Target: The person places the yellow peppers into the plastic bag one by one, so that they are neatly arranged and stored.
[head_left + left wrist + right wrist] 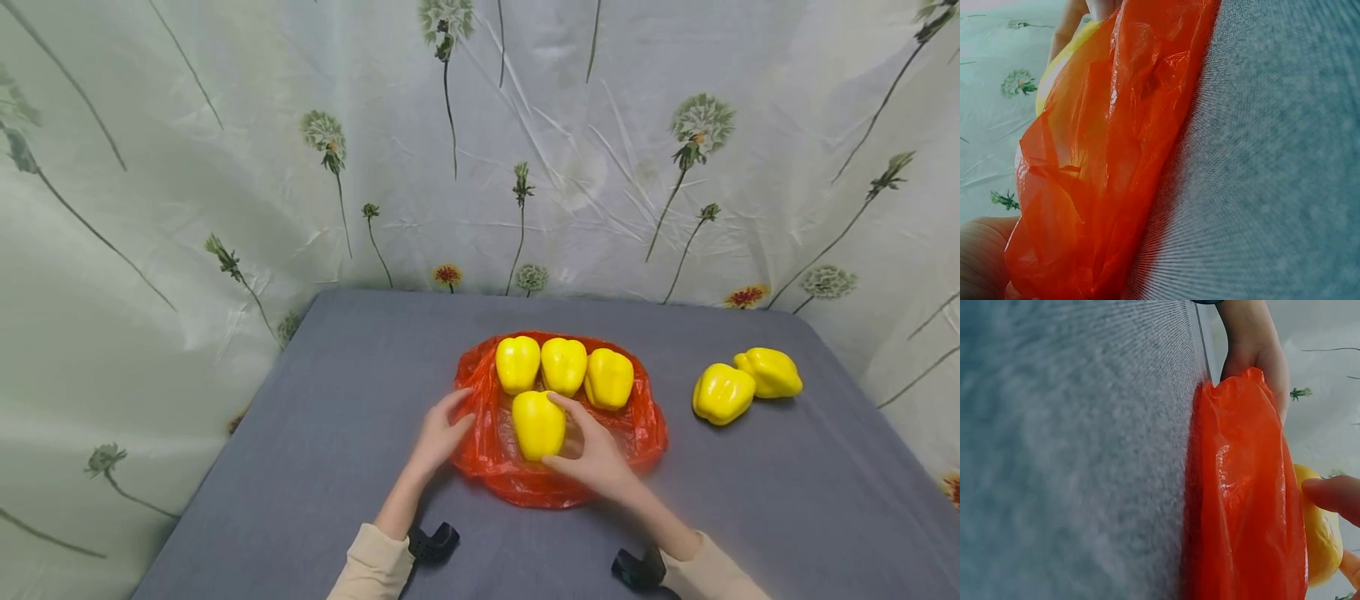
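In the head view, a red plastic bag [480, 450] lies spread open on the grey table. Three yellow bell peppers [564, 367] stand in a row along its far side. Nearer, over the bag's opening, is another yellow bell pepper [537, 425]. My right hand [600, 458] holds that one from the right, thumb at its lower end and a finger at its top. At the bag's left rim is my left hand [438, 433], its fingers loosely bent and apart from the thumb. Red film [1097, 150] hides part of the left fingers in the left wrist view.
Two more yellow bell peppers [723, 393] lie touching each other on the right of the grey table [337, 375]. A flower-printed curtain [570, 167] hangs behind and beside the table. Each wrist wears a black device [435, 543].
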### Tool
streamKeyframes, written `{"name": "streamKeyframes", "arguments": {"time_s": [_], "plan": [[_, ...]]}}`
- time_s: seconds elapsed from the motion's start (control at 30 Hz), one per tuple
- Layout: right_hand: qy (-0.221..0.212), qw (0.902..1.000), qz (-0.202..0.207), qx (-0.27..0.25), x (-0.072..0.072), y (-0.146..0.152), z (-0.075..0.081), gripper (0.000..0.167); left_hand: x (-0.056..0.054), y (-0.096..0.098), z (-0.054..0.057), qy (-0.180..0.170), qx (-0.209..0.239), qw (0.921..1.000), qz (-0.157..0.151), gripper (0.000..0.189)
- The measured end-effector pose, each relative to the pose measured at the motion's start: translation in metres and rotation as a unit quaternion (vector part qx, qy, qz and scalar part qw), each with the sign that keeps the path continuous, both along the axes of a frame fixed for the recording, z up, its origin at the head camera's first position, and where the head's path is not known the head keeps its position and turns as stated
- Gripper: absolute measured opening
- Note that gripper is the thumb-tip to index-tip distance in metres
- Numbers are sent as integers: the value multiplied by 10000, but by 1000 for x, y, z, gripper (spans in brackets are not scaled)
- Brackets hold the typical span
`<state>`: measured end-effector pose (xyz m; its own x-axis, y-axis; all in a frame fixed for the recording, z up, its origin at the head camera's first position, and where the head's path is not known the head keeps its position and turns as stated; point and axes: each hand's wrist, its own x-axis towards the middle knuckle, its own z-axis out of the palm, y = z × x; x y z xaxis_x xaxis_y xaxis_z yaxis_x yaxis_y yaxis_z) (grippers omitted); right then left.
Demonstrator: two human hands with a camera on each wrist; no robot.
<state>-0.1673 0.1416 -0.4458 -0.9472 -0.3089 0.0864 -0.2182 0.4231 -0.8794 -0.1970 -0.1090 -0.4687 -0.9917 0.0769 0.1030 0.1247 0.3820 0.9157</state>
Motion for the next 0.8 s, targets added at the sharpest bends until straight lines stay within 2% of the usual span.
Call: {"name": "streamKeyframes", "arguments": {"time_s": [0.13, 0.33, 0.5, 0.63, 0.8], "plan": [[-65, 9999, -30, -81, -2, -5, 0, 79, 0, 0, -1, 105, 12, 9999, -36, 43], [-134, 9998, -81, -150, -7, -14, 0, 78, 0, 0, -1, 37, 41, 10000, -16, 43], [18, 9998, 34, -207, -10, -19, -2, 77, 1, 0, -1, 18, -52, 10000, -11, 44], [195, 9998, -8, 24, -12, -24, -4, 77, 1, 0, -2, 26, -65, 10000, -7, 43], [185, 9996, -52, 200, -13, -28, -3, 76, 0, -1, -1, 31, -38, 10000, -34, 43]]}}
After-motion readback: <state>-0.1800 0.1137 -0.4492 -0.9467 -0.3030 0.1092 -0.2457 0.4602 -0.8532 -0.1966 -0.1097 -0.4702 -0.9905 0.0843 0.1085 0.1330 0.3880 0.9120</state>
